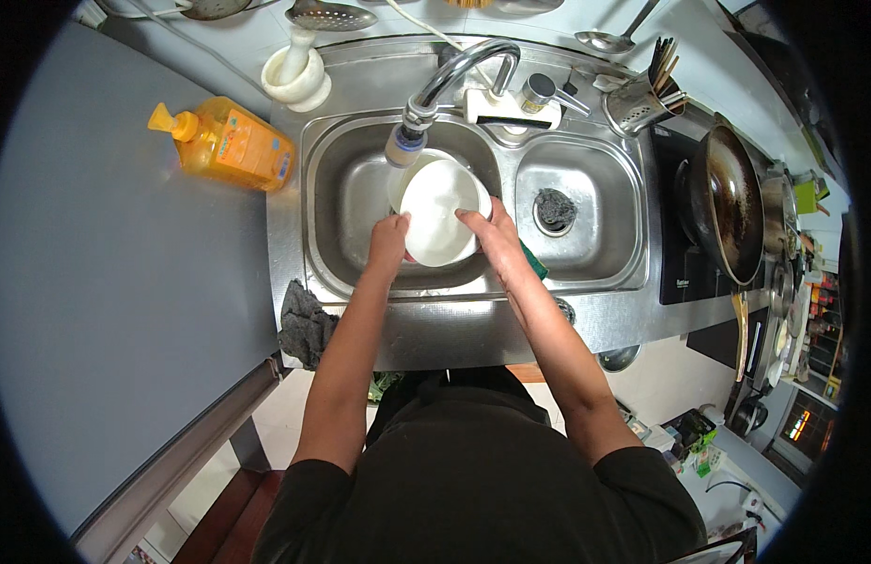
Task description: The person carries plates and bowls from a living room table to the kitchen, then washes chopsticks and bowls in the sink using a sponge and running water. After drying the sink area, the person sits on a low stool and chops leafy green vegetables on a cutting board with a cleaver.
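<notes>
Both hands hold a white bowl (pixel 442 218) over the left basin (pixel 347 204) of a steel double sink. My left hand (pixel 390 240) grips the bowl's lower left rim. On its right side, my right hand (pixel 493 229) clasps the rim with the thumb inside the bowl. Behind it, partly hidden, is another pale bowl (pixel 407 173). The chrome faucet (pixel 464 67) arches above, its filter nozzle (pixel 406 146) just over the bowls. A green scouring pad (pixel 534 261) shows beside my right wrist, on the divider between basins.
An orange pump bottle (pixel 231 144) and a grey cloth (pixel 305 324) are at left. A stone mortar (pixel 294 77) stands behind the sink. The right basin (pixel 604 211) has a dark mesh wad (pixel 554 209) at its drain. Further right are a chopstick holder (pixel 636 106) and a wok (pixel 731 204).
</notes>
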The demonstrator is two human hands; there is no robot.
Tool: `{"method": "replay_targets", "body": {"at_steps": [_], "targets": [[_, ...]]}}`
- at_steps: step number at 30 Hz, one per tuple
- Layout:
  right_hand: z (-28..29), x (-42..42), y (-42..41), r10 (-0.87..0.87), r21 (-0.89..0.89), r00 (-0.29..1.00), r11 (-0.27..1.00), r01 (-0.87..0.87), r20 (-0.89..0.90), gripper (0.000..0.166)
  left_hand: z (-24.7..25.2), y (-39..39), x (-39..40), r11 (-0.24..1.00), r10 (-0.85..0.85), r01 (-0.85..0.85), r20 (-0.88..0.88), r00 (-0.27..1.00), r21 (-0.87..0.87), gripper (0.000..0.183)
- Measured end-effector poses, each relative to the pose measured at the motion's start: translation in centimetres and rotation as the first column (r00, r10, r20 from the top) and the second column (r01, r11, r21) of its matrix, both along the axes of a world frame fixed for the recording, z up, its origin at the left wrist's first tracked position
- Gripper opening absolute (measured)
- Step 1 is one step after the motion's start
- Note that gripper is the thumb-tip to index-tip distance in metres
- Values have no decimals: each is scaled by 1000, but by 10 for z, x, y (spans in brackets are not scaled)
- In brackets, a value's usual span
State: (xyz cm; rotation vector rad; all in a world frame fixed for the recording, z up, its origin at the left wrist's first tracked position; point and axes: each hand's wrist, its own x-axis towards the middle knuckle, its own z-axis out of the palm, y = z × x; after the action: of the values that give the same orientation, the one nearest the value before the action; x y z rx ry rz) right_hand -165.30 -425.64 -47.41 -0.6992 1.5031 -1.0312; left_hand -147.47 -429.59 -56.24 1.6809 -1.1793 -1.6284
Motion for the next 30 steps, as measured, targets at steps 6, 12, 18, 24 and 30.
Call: {"method": "replay_targets", "body": {"at_steps": [6,12,18,24,30], "targets": [[5,-8,-4,106,126,993,987,-100,-44,60,-2,2,14,992,-72,93,-223,972,84,31],[-4,1,-5,161,196,985,966,-171,66,62,-14,-20,30,977,-143,168,179,973,-132,33],[-11,5,-13,210,240,927,926,-290,310,55,-4,-47,54,905,-324,401,378,867,-144,42],[-35,1,-30,259,238,724,829,-507,639,53,23,-56,61,898,-376,396,-133,917,192,37],[-38,-2,-60,358,204,636,743,-638,684,60,43,-45,75,861,-113,308,-439,891,405,48]]}}
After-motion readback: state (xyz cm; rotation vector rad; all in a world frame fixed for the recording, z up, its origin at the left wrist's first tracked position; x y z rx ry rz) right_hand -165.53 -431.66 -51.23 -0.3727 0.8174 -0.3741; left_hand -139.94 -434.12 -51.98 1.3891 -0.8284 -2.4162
